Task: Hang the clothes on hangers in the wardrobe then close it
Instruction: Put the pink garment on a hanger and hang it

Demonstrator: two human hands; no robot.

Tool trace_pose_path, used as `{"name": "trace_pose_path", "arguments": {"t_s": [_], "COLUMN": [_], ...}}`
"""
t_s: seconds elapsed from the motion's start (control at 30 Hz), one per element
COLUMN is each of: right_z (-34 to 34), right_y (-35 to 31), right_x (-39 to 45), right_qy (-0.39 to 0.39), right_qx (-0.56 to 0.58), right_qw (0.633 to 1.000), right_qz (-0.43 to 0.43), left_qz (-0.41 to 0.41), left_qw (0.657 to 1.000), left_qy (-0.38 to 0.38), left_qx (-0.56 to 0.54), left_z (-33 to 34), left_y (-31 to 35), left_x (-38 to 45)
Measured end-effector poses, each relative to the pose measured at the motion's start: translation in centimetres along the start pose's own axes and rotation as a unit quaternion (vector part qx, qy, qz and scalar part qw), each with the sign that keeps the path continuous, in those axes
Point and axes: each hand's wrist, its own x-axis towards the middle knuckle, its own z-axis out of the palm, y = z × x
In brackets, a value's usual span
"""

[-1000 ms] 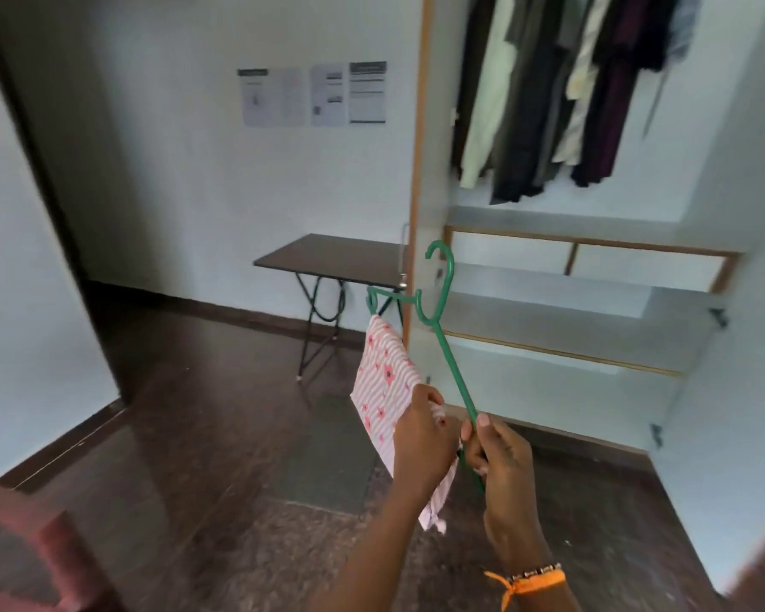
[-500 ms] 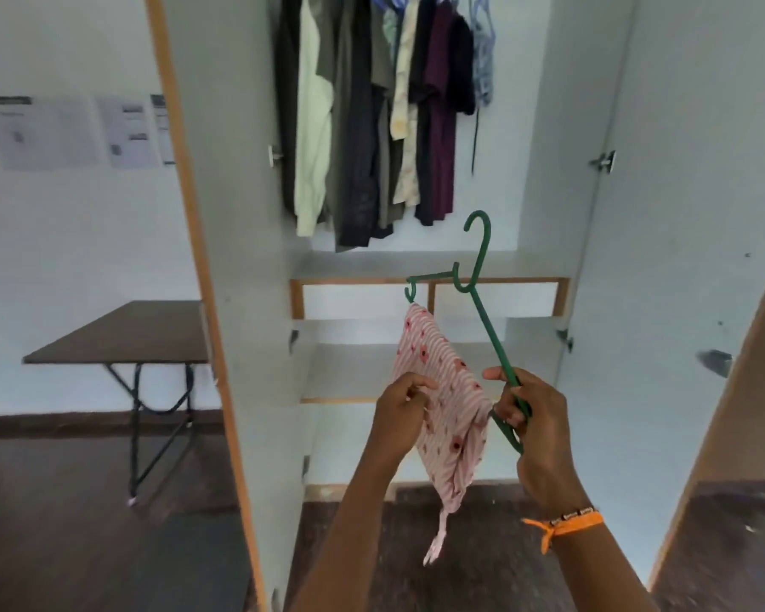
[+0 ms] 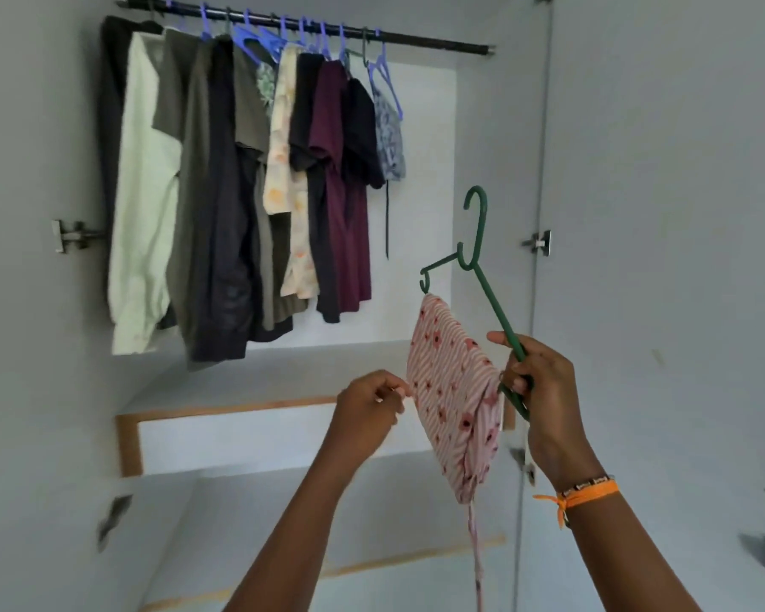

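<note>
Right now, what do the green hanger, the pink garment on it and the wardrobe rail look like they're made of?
Green hanger: probably moulded plastic, with thick rounded arms and even matte colour.
Pink garment: thin woven or knit cloth, striped with a red floral print; it drapes and folds limply.
Wardrobe rail: likely metal tube, dark and slightly glossy, though a coating is possible.

Arms: both bare, no sleeves showing
My right wrist: an orange string band (image 3: 586, 498) tied in a knot, loose ends hanging
Next to it: a thin bracelet (image 3: 588, 482) with little beads
</note>
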Motion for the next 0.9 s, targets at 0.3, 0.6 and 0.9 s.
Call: {"name": "trace_pose_path", "arguments": {"t_s": [0.3,0.6,0.9], "right_z": [1.4,7.2,15.9], "right_y": [4.7,9.4,9.7], "right_x": [24.2,44.1,62.6], "right_qy": [-0.002,0.024,0.060], "right_qx": [-0.012,-0.013,-0.006], "right_qw": [0.997,0.987,0.974], "right_qz": [-0.074,-0.157,-0.219], "left_qz": [0.073,0.113,0.192], "left_qw": [0.997,0.993,0.981], "left_qy": [0.029,0.040,0.042], "left_qx": [0.007,-0.013,-0.006], "left_z": [4.5,5.3,3.0], "left_y": [1.4,-0.5,1.8], "left_x": [24.7,45.0,62.5]}}
